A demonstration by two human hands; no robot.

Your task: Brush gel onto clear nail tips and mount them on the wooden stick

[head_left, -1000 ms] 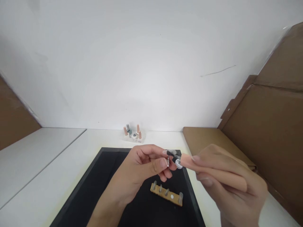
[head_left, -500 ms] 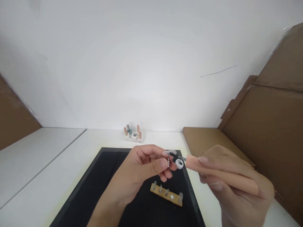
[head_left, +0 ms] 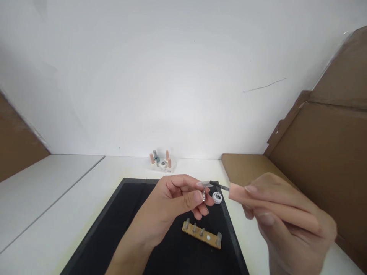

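Observation:
My left hand [head_left: 177, 200] pinches a small metal nail stand [head_left: 204, 195] between thumb and fingers. On top of the stand sits a clear, pale false nail [head_left: 203, 184], pointing left. Between the fingers of my right hand [head_left: 286, 214] is a nail polish brush [head_left: 258, 200] with a long pale-pink cap. Its dark bristles lie at the right end of the false nail and seem to touch it. Below the hands, a tan strip holder [head_left: 197, 235] bears several translucent nail tips standing up. A small round white pot [head_left: 217, 197] lies just beyond my left fingertips.
A black mat [head_left: 120, 225] covers the middle of the white table [head_left: 71, 191]. At the back, a clear tray [head_left: 160, 169] holds several nail polish bottles with pink and grey caps. Cardboard [head_left: 246, 166] lies back right, beside a brown cardboard wall [head_left: 323, 160].
My right hand has shifted slightly right, drawing the brush along the false nail toward its right end. The left hand stays almost still with the stand.

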